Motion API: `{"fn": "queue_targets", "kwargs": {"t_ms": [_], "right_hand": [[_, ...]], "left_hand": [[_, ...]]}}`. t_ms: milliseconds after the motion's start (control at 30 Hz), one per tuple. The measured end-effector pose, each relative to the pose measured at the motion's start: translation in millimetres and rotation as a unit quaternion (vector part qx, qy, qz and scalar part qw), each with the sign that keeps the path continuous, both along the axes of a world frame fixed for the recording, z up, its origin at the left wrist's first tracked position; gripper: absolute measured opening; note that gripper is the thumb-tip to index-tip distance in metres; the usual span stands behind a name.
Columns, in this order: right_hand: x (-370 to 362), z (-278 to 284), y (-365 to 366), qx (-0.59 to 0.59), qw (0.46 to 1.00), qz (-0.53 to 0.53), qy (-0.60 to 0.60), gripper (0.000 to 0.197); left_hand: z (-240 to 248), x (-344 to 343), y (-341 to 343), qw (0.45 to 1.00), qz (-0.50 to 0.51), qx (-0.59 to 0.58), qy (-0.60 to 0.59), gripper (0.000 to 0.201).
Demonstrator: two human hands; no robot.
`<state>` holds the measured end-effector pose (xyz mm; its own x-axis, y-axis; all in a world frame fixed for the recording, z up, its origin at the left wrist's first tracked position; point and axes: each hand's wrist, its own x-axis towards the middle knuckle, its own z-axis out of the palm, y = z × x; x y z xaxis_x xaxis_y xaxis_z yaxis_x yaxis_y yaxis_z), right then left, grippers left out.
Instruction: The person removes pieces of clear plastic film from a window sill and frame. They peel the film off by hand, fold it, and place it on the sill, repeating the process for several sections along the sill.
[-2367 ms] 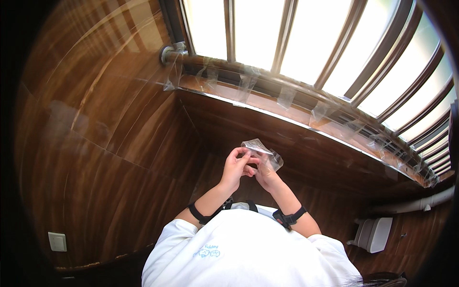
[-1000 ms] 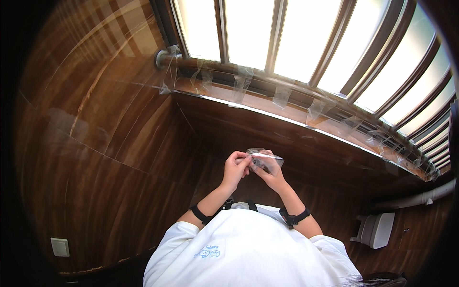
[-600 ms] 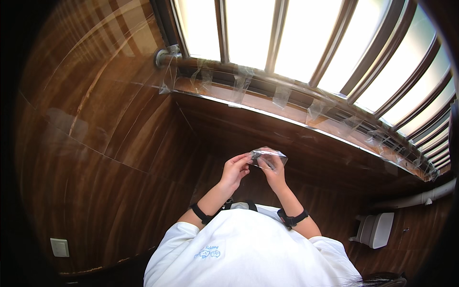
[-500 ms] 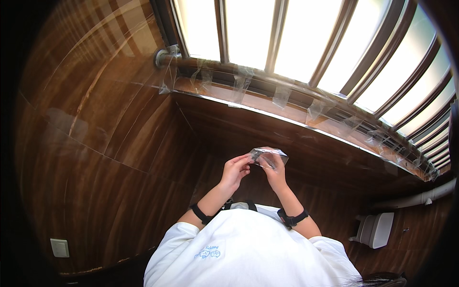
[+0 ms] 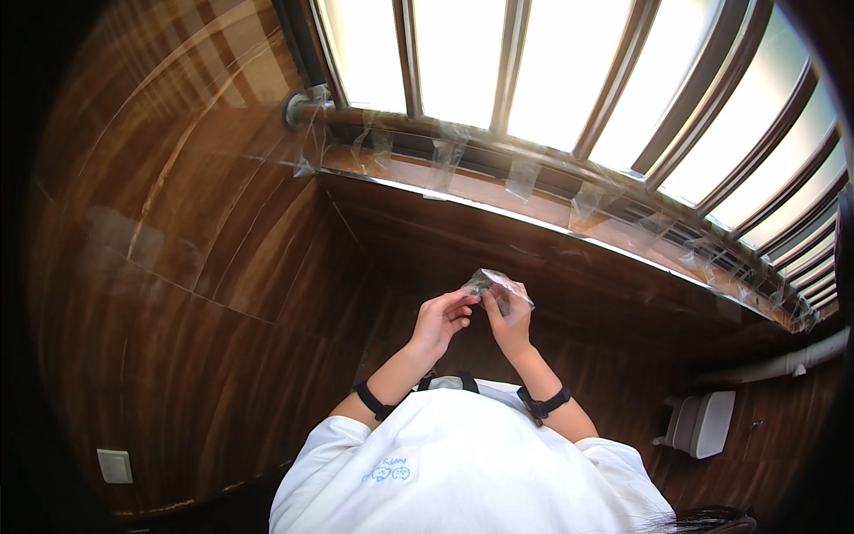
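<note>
A small, crinkled piece of clear plastic film point(image 5: 495, 279) shines between my two hands, in front of my chest. My left hand point(image 5: 442, 320) pinches its left edge between thumb and fingertips, the other fingers curled loosely. Behind and under the film, my right hand point(image 5: 511, 327) grips it with the thumb toward the left hand; the film partly covers those fingers. Whether the film is a bag or a loose sheet, I cannot tell.
Beyond my hands runs a ledge with a bright metal edge point(image 5: 534, 225). Above it, clear tape strips point(image 5: 449, 147) hang along a brown railing point(image 5: 498, 142) before bright window panes. A wall switch point(image 5: 114, 465) is at left; a white pipe point(image 5: 801, 360) and a grey-white stool-like object point(image 5: 703, 425) are at right.
The clear film has changed shape slightly, its top now peaked further left. My fingertips have shifted a little closer together; both hands keep hold of it.
</note>
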<state>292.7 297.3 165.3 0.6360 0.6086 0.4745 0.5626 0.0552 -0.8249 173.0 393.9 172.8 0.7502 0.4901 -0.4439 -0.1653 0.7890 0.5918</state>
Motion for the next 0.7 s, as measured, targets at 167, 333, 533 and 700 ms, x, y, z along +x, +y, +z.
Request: {"fn": "queue_targets", "kwargs": {"t_ms": [167, 333, 533, 700], "right_hand": [[-4.3, 3.8, -0.6, -0.012, 1.000, -0.004, -0.019, 0.024], [-7.7, 9.3, -1.9, -0.025, 0.996, 0.001, -0.085, 0.022], [-1.3, 7.3, -2.5, -0.051, 0.990, 0.032, -0.127, 0.032], [1.8, -8.5, -10.7, -0.141, 0.979, 0.032, -0.144, 0.043]], "left_hand": [[-3.3, 1.8, -2.5, 0.997, 0.003, 0.075, 0.007, 0.024], [-11.1, 11.0, -0.7, 0.983, 0.038, 0.172, 0.052, 0.022], [-6.0, 13.9, 2.7, 0.959, 0.109, 0.257, 0.041, 0.019], [16.2, 6.5, 34.5, 0.909, 0.176, 0.378, -0.002, 0.016]]}}
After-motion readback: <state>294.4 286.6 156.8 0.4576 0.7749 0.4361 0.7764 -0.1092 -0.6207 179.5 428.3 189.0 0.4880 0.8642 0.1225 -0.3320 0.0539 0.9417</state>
